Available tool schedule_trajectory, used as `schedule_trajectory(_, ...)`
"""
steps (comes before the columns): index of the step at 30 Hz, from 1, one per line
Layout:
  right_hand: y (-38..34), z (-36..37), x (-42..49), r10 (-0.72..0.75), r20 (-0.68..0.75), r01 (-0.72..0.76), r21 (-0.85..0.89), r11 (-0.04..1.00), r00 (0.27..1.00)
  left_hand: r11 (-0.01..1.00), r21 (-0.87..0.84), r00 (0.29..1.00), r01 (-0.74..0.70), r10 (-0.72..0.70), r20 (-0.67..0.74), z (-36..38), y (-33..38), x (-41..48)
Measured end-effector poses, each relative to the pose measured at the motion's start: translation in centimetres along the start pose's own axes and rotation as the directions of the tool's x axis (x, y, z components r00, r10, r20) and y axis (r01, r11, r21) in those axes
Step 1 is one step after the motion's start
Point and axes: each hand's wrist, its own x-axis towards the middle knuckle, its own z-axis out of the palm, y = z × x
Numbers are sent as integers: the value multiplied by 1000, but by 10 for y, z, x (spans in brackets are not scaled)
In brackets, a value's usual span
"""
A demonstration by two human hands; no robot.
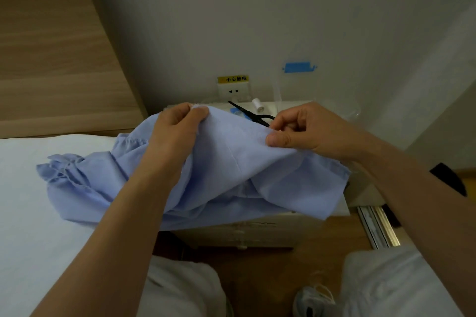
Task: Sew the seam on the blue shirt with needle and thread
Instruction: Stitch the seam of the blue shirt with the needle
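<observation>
While your left hand (177,126) and right hand (306,128) each pinched the upper edge of the blue shirt (231,170), held above the bedside cabinet (257,234), you seemed to be finding the seam, so next you needed the needle, unseen, and the thread spool (256,104) behind.

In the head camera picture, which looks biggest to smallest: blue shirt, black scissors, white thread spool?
1. blue shirt
2. black scissors, partly hidden
3. white thread spool
The last two lie farther away, so they look smaller.
</observation>
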Motion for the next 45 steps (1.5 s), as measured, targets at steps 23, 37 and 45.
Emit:
schedule_trajectory(23,18,-13,5,59,-268,-102,-149,984,962,973,-223,956,58,-118,-267,0,3,-1)
schedule_trajectory(37,-10,46,12,-199,-300,115,-276,954,933,989,-143,972,-35,67,227,10,1,-6)
schedule_trajectory(45,-4,42,17,-75,-100,74,-13,997,992,981,-193,984,-1,36,174,7,0,-5)
